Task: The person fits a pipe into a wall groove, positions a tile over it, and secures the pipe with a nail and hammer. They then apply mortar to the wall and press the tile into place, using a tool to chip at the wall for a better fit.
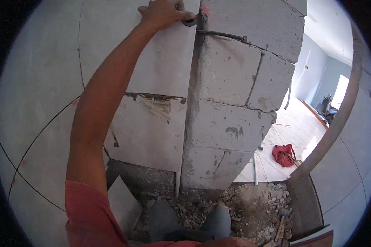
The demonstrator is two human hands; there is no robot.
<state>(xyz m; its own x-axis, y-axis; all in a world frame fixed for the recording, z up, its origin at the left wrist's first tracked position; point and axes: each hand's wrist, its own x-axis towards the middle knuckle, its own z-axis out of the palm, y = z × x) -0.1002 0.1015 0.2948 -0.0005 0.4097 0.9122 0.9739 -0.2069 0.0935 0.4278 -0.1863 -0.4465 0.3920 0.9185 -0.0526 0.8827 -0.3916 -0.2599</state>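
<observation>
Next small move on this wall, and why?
I'd probably wipe the joint between the upper panel and lower panel: dark residue clings along it, and streaks mark the lower panel just beneath. The left hand is well above, leaving that stretch uncovered.

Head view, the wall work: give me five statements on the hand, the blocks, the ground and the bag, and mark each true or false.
1. The left hand is raised to the right-hand edge of a pale wall panel. True.
2. The panel stands to the right of the grey blocks. False: it is to their left.
3. A dark rod sticks out near the upper blocks. True.
4. The red bag lies on the rubble. False: it lies on the pale floor beyond the blocks.
5. The sleeve on the raised arm is blue. False: it is red.
</observation>
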